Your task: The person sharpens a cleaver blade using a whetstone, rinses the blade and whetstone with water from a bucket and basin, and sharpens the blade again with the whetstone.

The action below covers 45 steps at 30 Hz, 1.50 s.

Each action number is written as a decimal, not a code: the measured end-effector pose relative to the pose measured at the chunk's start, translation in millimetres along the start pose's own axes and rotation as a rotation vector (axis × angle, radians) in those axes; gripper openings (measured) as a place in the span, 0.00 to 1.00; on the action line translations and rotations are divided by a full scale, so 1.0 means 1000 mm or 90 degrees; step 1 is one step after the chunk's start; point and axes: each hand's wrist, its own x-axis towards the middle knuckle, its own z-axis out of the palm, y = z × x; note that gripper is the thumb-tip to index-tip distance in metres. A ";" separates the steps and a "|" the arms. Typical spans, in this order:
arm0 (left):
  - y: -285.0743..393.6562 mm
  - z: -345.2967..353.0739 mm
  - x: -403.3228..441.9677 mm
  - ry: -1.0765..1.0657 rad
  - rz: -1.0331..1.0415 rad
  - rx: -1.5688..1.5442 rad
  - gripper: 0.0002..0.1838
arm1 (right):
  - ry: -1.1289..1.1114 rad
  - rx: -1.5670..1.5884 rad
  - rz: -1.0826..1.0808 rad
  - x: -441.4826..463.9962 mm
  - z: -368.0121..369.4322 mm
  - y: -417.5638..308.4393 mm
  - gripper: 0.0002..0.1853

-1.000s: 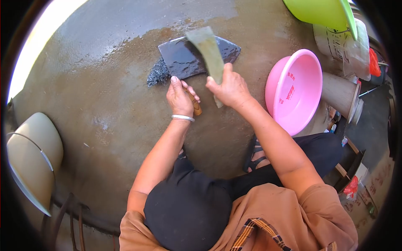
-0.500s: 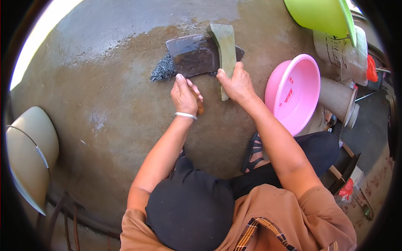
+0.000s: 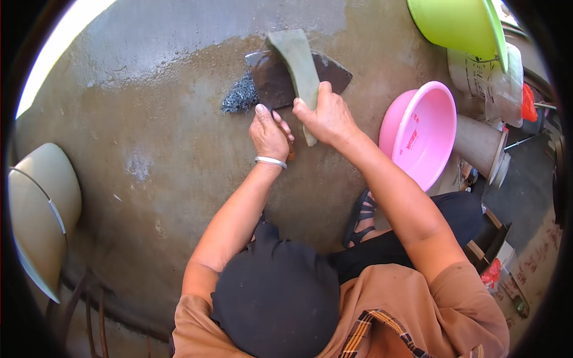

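Note:
My left hand (image 3: 270, 135) is closed around the wooden handle of a broad, dark cleaver (image 3: 271, 82), near where the handle meets the blade. Across the blade's upper face lies a long, grey-green whetstone (image 3: 293, 55), curved along its sides. My right hand (image 3: 329, 119) grips this stone at its near end, thumb on the left side. The stone covers a strip of the blade. A dark grey, speckled, rough-looking lump (image 3: 240, 95) sticks out from under the blade's left end; the rest of it is hidden.
On the right stands a tilted pink basin (image 3: 389, 122), with a lime-green bucket (image 3: 453, 24) beyond it. A pale cylindrical object (image 3: 477, 140) lies behind the basin. At left is a beige bucket (image 3: 45, 197) with a wire handle. The concrete floor (image 3: 179, 149) is wet towards the far side.
My right hand has slid the whetstone left along the blade, towards its middle. More of the blade's right end shows. The cleaver has shifted slightly right.

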 end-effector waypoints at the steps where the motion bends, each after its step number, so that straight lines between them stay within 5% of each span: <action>1: 0.000 0.000 0.001 0.004 -0.007 -0.018 0.28 | -0.061 -0.074 -0.024 -0.010 -0.003 -0.005 0.33; 2: -0.004 0.004 0.008 0.058 0.210 0.073 0.28 | -0.096 -0.109 -0.077 -0.016 -0.001 -0.008 0.32; 4: -0.012 -0.001 0.010 0.056 0.208 0.096 0.28 | -0.120 -0.132 -0.094 -0.017 -0.001 -0.011 0.33; 7: 0.011 -0.001 0.002 0.007 -0.045 0.014 0.28 | -0.066 -0.126 -0.098 -0.001 0.004 -0.005 0.32; 8: 0.008 -0.001 0.010 0.009 -0.030 0.011 0.28 | -0.058 -0.126 -0.111 0.002 0.009 -0.008 0.32; 10: -0.012 -0.004 0.018 0.082 0.232 0.205 0.30 | -0.035 -0.066 -0.072 -0.003 0.019 -0.015 0.33; 15: -0.010 -0.005 0.013 0.068 0.165 0.195 0.32 | -0.035 -0.051 -0.073 0.007 0.011 -0.025 0.32; 19: -0.013 -0.004 0.016 0.074 0.237 0.175 0.31 | -0.108 -0.125 -0.069 -0.008 0.005 -0.025 0.36; 20: -0.008 -0.004 0.012 0.073 0.229 0.179 0.31 | -0.114 -0.123 -0.062 -0.008 0.003 -0.025 0.36; 22: 0.011 0.000 0.002 0.026 -0.027 0.073 0.30 | -0.112 -0.159 -0.066 -0.003 -0.008 -0.026 0.35; 24: 0.004 -0.001 0.008 0.017 -0.016 0.058 0.29 | -0.113 -0.152 -0.057 0.003 -0.005 -0.027 0.35; 26: -0.011 -0.002 0.021 0.111 0.343 0.262 0.26 | -0.042 -0.068 -0.023 0.008 0.009 -0.031 0.35; 27: -0.015 -0.002 0.025 0.094 0.356 0.181 0.25 | -0.044 -0.051 0.001 0.013 0.009 -0.034 0.36; 28: -0.022 -0.005 0.024 0.084 0.349 0.183 0.25 | -0.044 -0.049 0.013 0.010 0.006 -0.032 0.36; 31: 0.010 -0.006 0.007 0.002 -0.061 -0.019 0.26 | -0.059 -0.095 0.001 0.000 -0.003 -0.011 0.35; 38: 0.010 -0.002 0.011 -0.018 -0.032 -0.021 0.25 | 0.057 -0.009 0.162 -0.037 -0.005 0.102 0.32; 42: -0.008 -0.005 0.010 -0.016 0.020 0.020 0.23 | -0.016 0.025 0.085 -0.018 0.000 0.010 0.34; 44: -0.016 -0.006 0.021 0.073 0.293 0.101 0.23 | -0.089 0.026 0.008 -0.014 0.002 -0.027 0.33; 45: -0.009 -0.014 0.018 0.036 0.216 0.056 0.24 | -0.093 0.020 0.024 -0.013 0.001 -0.024 0.35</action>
